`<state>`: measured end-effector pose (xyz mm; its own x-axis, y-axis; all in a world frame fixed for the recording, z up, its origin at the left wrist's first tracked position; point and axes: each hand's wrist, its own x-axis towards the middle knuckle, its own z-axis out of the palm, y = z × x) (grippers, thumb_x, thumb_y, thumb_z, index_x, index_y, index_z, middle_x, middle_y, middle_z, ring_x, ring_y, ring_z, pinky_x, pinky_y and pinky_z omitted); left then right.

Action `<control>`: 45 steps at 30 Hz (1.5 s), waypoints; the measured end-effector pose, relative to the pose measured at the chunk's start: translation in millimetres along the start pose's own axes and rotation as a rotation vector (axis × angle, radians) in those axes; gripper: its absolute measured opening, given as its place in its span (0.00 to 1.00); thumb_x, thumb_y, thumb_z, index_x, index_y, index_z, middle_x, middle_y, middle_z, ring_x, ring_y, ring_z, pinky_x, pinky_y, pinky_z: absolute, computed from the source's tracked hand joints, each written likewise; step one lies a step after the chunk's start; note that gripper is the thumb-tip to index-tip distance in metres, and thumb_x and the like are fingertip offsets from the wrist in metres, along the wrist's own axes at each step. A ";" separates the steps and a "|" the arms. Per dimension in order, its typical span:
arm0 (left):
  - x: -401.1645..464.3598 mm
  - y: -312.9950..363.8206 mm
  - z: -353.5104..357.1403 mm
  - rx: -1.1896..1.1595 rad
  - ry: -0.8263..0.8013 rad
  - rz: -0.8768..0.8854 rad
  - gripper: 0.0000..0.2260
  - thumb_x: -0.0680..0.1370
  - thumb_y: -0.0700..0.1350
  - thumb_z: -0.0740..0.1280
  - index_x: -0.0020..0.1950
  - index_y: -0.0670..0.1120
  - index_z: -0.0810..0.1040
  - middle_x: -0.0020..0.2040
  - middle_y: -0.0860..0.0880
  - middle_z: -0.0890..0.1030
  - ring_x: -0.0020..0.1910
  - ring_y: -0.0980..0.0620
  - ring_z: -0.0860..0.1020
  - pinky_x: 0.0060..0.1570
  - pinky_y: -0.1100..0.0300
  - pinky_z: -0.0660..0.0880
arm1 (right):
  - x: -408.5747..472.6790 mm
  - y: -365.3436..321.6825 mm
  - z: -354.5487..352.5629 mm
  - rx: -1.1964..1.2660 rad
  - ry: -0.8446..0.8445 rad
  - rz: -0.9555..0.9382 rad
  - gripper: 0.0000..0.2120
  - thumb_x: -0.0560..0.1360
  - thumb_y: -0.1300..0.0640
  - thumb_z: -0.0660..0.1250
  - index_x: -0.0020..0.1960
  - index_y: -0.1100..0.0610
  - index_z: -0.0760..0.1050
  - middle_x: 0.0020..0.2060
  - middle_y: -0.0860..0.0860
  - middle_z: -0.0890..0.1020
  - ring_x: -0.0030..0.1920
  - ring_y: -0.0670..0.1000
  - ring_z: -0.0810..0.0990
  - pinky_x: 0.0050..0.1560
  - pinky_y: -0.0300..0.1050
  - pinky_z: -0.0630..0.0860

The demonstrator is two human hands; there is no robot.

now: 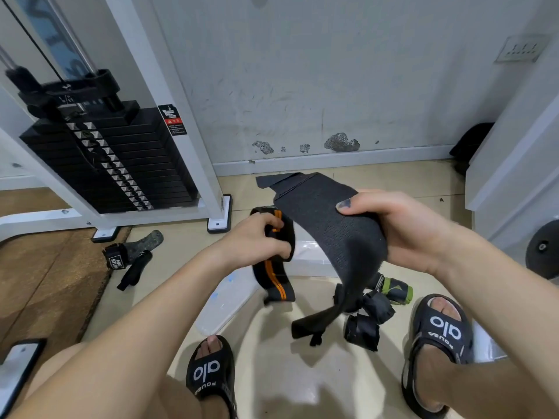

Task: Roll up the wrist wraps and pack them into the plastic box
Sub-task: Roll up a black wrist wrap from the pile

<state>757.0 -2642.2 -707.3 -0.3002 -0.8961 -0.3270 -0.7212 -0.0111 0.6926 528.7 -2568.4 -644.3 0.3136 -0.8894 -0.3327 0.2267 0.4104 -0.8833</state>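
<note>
Wraps in both hands above the box

Wrist wrap of black ribbed elastic (332, 225), broad and flat, is pinched in the right hand (402, 228), thumb pressed on top; its free end arcs toward the wall while the other end droops, narrowing to a limp strap near the floor. The left hand (257, 237) is clenched round a black wrap with orange stripes (273, 276), bunched at the fingers and hanging in a curled band. Beneath both sits the plastic box (305, 255), translucent white with glossy rounded edges, its matching lid (227, 300) lying just beside it. More wraps lie on the shiny beige floor tiles (272, 373): a rolled one with green trim (396, 290) and crumpled black ones (369, 319). Black slide sandals (438, 334) flank the pile.
</note>
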 end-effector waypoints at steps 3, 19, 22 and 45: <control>-3.7 14.3 3.3 -0.401 -0.024 -0.048 0.08 0.66 0.47 0.65 0.44 0.47 0.77 0.42 0.52 0.79 0.43 0.51 0.76 0.56 0.56 0.74 | 5.7 5.7 7.6 -0.104 0.009 -0.021 0.12 0.65 0.59 0.69 0.48 0.61 0.77 0.39 0.57 0.80 0.37 0.53 0.80 0.37 0.44 0.74; -29.5 32.2 -19.6 -1.068 -0.020 0.184 0.17 0.75 0.41 0.57 0.57 0.36 0.79 0.46 0.47 0.80 0.37 0.54 0.79 0.43 0.58 0.79 | 19.9 27.7 1.3 -0.276 0.010 0.106 0.19 0.61 0.62 0.67 0.52 0.59 0.78 0.46 0.57 0.80 0.47 0.56 0.78 0.44 0.48 0.71; -29.0 31.3 -20.4 -1.078 -0.025 0.186 0.23 0.71 0.45 0.61 0.62 0.35 0.78 0.50 0.45 0.80 0.42 0.52 0.81 0.44 0.56 0.81 | 20.0 28.6 2.4 -0.300 0.019 0.132 0.27 0.60 0.60 0.69 0.59 0.65 0.75 0.49 0.56 0.80 0.49 0.55 0.77 0.46 0.49 0.70; -36.7 36.2 -21.0 -0.325 0.250 0.412 0.13 0.74 0.28 0.69 0.49 0.44 0.83 0.46 0.49 0.82 0.41 0.60 0.79 0.43 0.66 0.75 | 18.4 32.9 9.5 -0.297 0.164 0.016 0.11 0.79 0.52 0.71 0.56 0.59 0.83 0.54 0.59 0.86 0.50 0.55 0.86 0.54 0.49 0.78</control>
<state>755.0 -2619.0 -656.7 -0.3303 -0.9325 0.1463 -0.3353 0.2609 0.9053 550.7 -2569.3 -676.3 0.1572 -0.9136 -0.3750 -0.0627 0.3697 -0.9270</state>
